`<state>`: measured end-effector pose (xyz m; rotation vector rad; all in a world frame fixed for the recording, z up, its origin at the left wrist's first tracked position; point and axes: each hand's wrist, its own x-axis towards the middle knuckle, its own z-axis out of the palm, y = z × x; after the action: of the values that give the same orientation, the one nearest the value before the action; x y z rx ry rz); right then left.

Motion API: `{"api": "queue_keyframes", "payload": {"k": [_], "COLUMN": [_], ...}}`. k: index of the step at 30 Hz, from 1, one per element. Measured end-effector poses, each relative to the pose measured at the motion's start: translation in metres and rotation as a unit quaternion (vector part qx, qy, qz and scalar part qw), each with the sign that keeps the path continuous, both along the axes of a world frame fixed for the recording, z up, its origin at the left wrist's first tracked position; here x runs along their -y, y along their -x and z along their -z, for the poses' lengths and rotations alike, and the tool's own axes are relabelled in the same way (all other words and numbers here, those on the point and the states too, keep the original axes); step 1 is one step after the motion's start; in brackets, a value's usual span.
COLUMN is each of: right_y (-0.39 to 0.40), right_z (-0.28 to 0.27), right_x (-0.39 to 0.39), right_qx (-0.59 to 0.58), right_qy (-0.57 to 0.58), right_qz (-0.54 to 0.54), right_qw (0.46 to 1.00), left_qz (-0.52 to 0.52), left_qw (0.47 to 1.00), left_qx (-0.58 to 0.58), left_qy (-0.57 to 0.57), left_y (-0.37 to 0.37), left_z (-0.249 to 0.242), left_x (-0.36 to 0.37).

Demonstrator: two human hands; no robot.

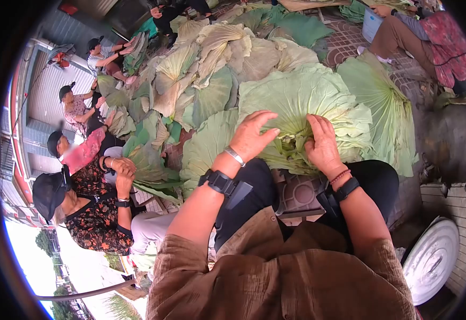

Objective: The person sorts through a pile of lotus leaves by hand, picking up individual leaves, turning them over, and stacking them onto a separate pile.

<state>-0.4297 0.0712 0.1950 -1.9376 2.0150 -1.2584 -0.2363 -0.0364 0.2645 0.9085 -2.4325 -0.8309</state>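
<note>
A stack of large pale green leaves [307,96] lies across my knees, its veins meeting near a cluster of stem ends. My left hand [254,134] is over the stack's left part, thumb and fingers apart, with nothing between them. On the right of the stem cluster, my right hand [322,144] rests at the leaves, fingers curved down; whether the fingertips grip a leaf is hidden. Another broad green leaf [211,144] spreads to the left of the stack, and a bigger green one [385,114] hangs to its right.
A large heap of wilted leaves [217,53] covers the ground ahead. A person in a black cap [51,194] sits close on my left, with more people beyond. Another person [446,42] sits at the upper right. A round metal lid [433,261] stands at the lower right.
</note>
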Motion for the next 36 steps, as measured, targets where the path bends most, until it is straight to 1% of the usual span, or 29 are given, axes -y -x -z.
{"api": "queue_keyframes", "payload": {"k": [2,3,5,6,8,9,11,12,14,15,16,17,18,19,21,22,24,25,27,28,30,31,33,35,36], "right_y": [0.001,0.002,0.001,0.001,0.002,0.002,0.002,0.001,0.0,-0.001,0.0,0.0,0.001,0.0,-0.002,-0.002,-0.002,-0.002,0.0,-0.001,-0.001,-0.001,-0.001,-0.001,-0.001], "right_z": [0.002,0.001,-0.001,-0.001,-0.004,-0.006,-0.004,-0.006,-0.013,-0.016,-0.015,-0.012,-0.01,-0.007,0.0,0.004,0.007,0.005,0.0,0.002,0.006,0.005,0.002,0.001,-0.002], "right_x": [0.0,-0.001,-0.002,-0.002,-0.003,-0.003,-0.001,0.0,-0.003,-0.004,-0.005,-0.005,-0.005,-0.005,-0.006,-0.006,-0.007,-0.007,-0.008,-0.008,-0.007,-0.006,-0.006,-0.006,-0.007], "right_qx": [0.034,0.036,0.055,0.048,0.05,0.047,0.048,0.046,0.043,0.038,0.038,0.028,0.017,0.016,-0.053,-0.055,-0.084,-0.086,-0.054,-0.055,-0.074,-0.076,-0.078,-0.076,-0.074], "right_qy": [-0.015,-0.013,0.002,0.011,0.012,0.013,0.021,0.026,0.03,0.033,0.033,0.022,0.01,0.01,-0.017,-0.016,-0.077,-0.077,-0.101,-0.103,-0.092,-0.091,-0.103,-0.094,-0.086], "right_qz": [0.006,0.011,0.001,0.011,0.025,0.034,0.043,0.05,0.048,0.042,0.043,0.017,-0.009,-0.009,-0.017,-0.019,-0.046,-0.048,-0.056,-0.059,-0.048,-0.054,-0.047,-0.058,-0.057], "right_qw": [0.999,0.999,0.999,0.999,0.998,0.998,0.998,0.997,0.997,0.998,0.998,0.999,1.0,1.0,0.998,0.998,0.992,0.992,0.992,0.991,0.992,0.992,0.991,0.991,0.992], "left_qz": [0.025,0.036,0.023,0.027,-0.006,-0.003,0.009,0.011,-0.074,-0.073,-0.099,-0.126,-0.145,-0.145,-0.178,-0.179,-0.196,-0.198,-0.199,-0.203,-0.255,-0.26,-0.29,-0.333,-0.345], "left_qw": [0.999,0.998,0.991,0.991,0.992,0.991,0.994,0.994,0.996,0.996,0.995,0.991,0.988,0.988,0.974,0.974,0.956,0.955,0.907,0.905,0.848,0.847,0.793,0.775,0.779], "left_qx": [0.028,0.054,0.103,0.107,0.119,0.123,0.076,0.078,0.036,0.037,0.012,-0.013,-0.027,-0.028,-0.096,-0.098,-0.153,-0.156,-0.266,-0.268,-0.336,-0.34,-0.404,-0.433,-0.432], "left_qy": [0.033,0.027,0.08,0.081,0.049,0.05,0.075,0.076,0.03,0.03,-0.004,-0.038,-0.049,-0.048,-0.102,-0.101,-0.155,-0.155,-0.26,-0.26,-0.319,-0.317,-0.352,-0.318,-0.295], "left_y": [0.027,0.037,0.049,0.052,0.055,0.054,0.054,0.054,0.054,0.053,0.053,0.052,0.05,0.048,0.045,0.044,0.041,0.038,0.034,0.03,0.017,0.008,-0.019,-0.058,-0.08], "left_z": [0.013,0.018,0.031,0.028,0.022,0.023,0.025,0.027,0.033,0.035,0.036,0.038,0.048,0.052,0.058,0.059,0.061,0.063,0.061,0.059,0.048,0.036,0.015,0.008,0.002], "left_x": [-0.014,-0.019,-0.023,-0.024,-0.022,-0.02,-0.015,-0.013,-0.009,-0.007,-0.003,0.001,0.008,0.012,0.016,0.017,0.019,0.022,0.027,0.03,0.038,0.039,0.043,0.06,0.068]}}
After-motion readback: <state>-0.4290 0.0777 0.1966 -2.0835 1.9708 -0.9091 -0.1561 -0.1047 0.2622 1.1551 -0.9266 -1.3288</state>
